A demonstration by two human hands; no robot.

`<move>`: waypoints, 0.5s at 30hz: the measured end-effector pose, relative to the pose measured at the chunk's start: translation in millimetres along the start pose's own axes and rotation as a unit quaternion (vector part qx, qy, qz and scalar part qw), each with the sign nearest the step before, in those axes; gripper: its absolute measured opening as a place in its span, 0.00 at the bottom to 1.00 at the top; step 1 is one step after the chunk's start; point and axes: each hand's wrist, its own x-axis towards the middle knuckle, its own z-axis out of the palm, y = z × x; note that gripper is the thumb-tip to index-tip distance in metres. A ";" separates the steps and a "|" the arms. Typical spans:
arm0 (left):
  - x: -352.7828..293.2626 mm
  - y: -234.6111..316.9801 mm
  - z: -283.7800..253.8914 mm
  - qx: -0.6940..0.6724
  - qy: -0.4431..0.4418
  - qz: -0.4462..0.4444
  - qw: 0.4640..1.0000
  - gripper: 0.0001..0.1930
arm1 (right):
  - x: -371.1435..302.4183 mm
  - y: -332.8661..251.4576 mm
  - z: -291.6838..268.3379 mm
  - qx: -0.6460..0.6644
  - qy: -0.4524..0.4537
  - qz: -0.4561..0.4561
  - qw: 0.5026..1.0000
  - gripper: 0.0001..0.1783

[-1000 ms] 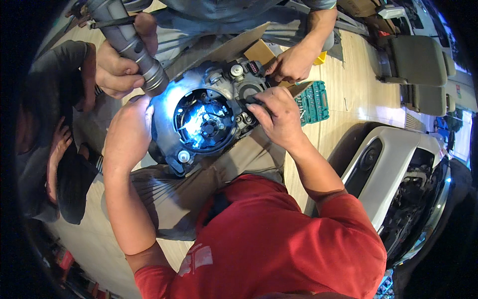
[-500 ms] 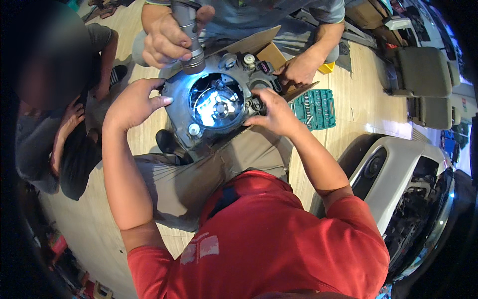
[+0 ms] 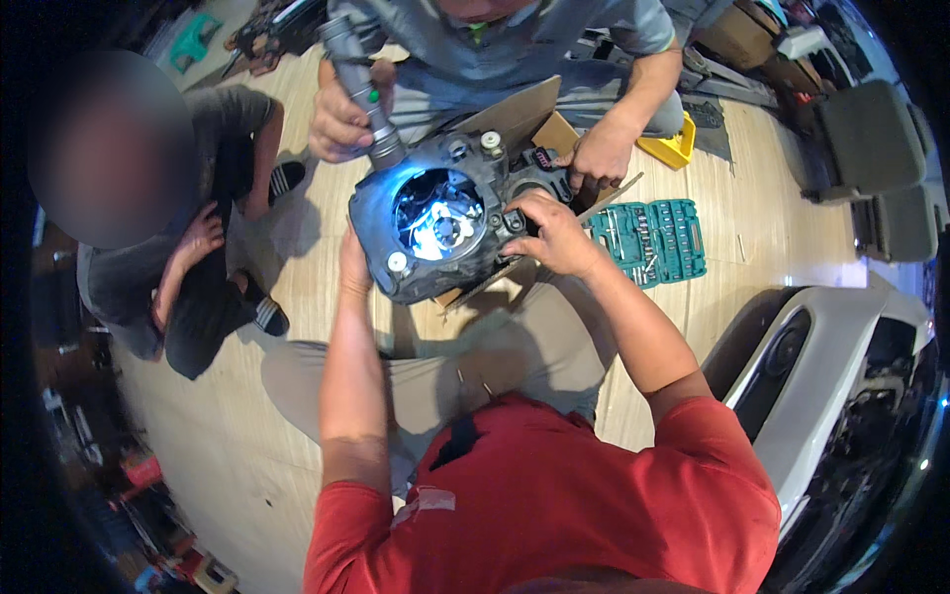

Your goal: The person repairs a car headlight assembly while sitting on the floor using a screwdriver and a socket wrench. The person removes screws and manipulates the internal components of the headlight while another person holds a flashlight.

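A black car headlight housing is held back side up over my lap, tilted, above an open cardboard box. Light shines into its round opening, showing a bright reflector and wires inside. My left hand grips the housing's left edge, its fingers hidden behind it. At the right edge, my right hand curls thumb and fingers round the connectors there. Across from me, a co-worker's hand aims a grey flashlight down into the opening. The co-worker's other hand rests by the headlight's far right corner.
A green socket set case lies open on the floor to the right, with a yellow tray beyond it. A pale car bumper stands at the right, below grey seats. Another person sits at the left.
My left hand has gone from the housing's upper left edge down to its lower left side. The headlight has turned and tilted slightly. The flashlight has drawn back a little.
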 end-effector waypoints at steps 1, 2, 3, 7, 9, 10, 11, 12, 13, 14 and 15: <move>0.0 -13.0 12.2 -0.040 0.014 0.036 0.998 0.34 | -2.4 0.3 1.2 -0.002 0.009 0.005 1.000 0.30; -4.4 -23.5 31.9 -0.270 0.010 0.041 0.962 0.33 | -4.7 2.1 1.2 -0.005 0.016 0.008 1.000 0.30; -2.5 -27.4 17.5 -0.284 -0.025 0.041 0.958 0.30 | -1.4 -0.5 1.7 0.002 0.017 0.005 1.000 0.30; -3.0 14.3 18.6 -0.123 0.037 0.085 0.988 0.32 | 2.5 -15.3 -2.1 0.031 0.037 -0.005 0.999 0.31; -0.5 47.5 16.1 -0.104 -0.001 0.080 0.991 0.33 | -1.6 -24.8 -5.4 0.034 0.075 -0.010 0.997 0.31; -10.0 81.3 48.5 -0.065 0.091 0.059 0.992 0.34 | -6.4 -30.6 -8.2 0.036 0.084 -0.007 0.996 0.31; -16.1 96.7 40.1 -0.076 0.050 0.058 0.994 0.30 | -5.5 -44.0 -8.5 0.045 0.093 -0.016 0.994 0.31; -18.0 106.6 33.3 -0.089 0.004 0.055 0.994 0.27 | -8.0 -54.1 -7.8 0.051 0.103 -0.020 0.993 0.31; -18.1 118.6 41.7 -0.047 0.041 0.081 0.995 0.34 | -10.2 -60.1 -5.4 0.088 0.110 -0.007 0.990 0.31; -19.8 126.3 48.1 -0.042 0.032 0.081 0.995 0.33 | -14.7 -61.3 -2.6 0.101 0.110 0.006 0.989 0.31; -22.2 132.8 53.0 -0.037 0.023 0.081 0.996 0.33 | -19.2 -60.7 0.4 0.113 0.112 0.020 0.987 0.31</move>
